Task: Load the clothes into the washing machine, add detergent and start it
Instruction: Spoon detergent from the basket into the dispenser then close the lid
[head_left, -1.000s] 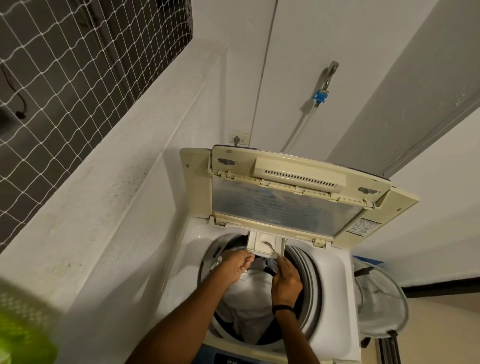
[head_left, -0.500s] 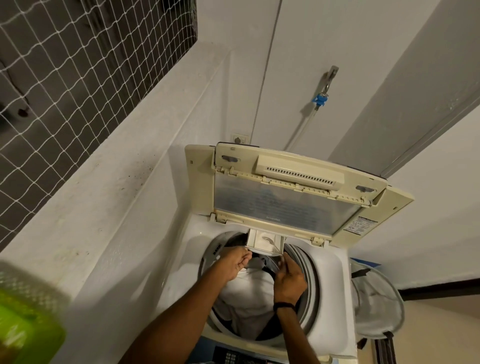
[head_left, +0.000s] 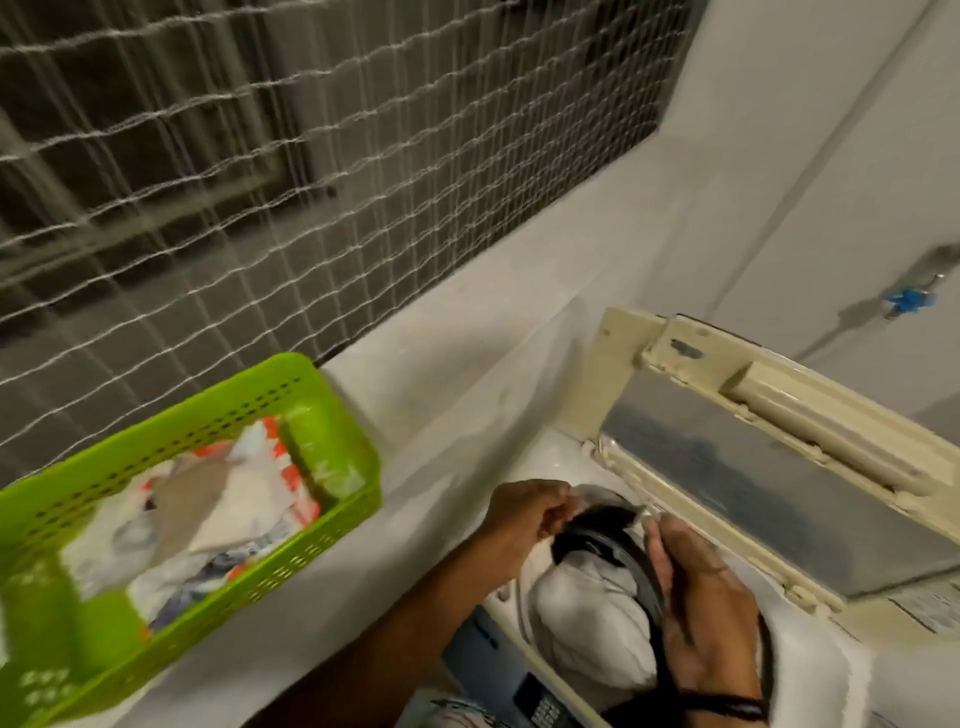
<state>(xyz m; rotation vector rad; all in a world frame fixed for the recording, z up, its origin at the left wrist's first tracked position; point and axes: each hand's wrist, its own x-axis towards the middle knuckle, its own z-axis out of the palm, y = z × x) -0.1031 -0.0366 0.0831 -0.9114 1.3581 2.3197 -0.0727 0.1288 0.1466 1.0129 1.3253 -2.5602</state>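
Could spill detergent beside the drum, view turned toward the basket, left hand and right hand fingers bent, hold unclear.

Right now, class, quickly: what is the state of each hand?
Left hand: fingers curled at the rim of the tub; whether it grips anything cannot be told.
Right hand: back towards the camera, fingers blurred; cannot be told.
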